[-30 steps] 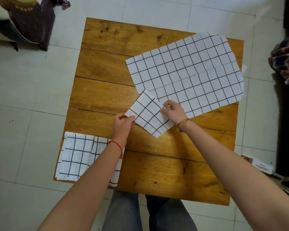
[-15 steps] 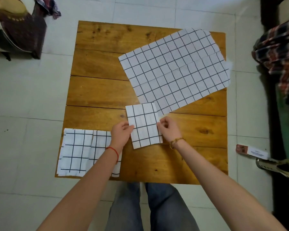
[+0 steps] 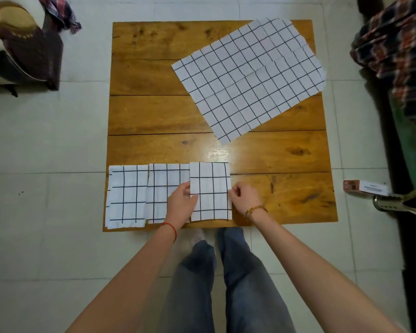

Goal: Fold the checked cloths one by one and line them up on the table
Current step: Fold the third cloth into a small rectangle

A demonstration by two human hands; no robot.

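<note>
Wooden table [image 3: 168, 116], folded cloth [image 3: 210, 191] pinched between both hands' fingers [image 3: 233, 191]

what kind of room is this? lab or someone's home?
Most likely a home, not a lab: a low plank table on a white tiled floor, plaid clothing heaped at the right, and a cushioned seat in the corner.

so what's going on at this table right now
A person is folding checked cloths and lining them up along the near edge of the wooden table. Both the left hand and right hand pinch the sides of a third folded cloth, set beside two folded ones. Unfolded cloth lies spread at the far right.
</note>
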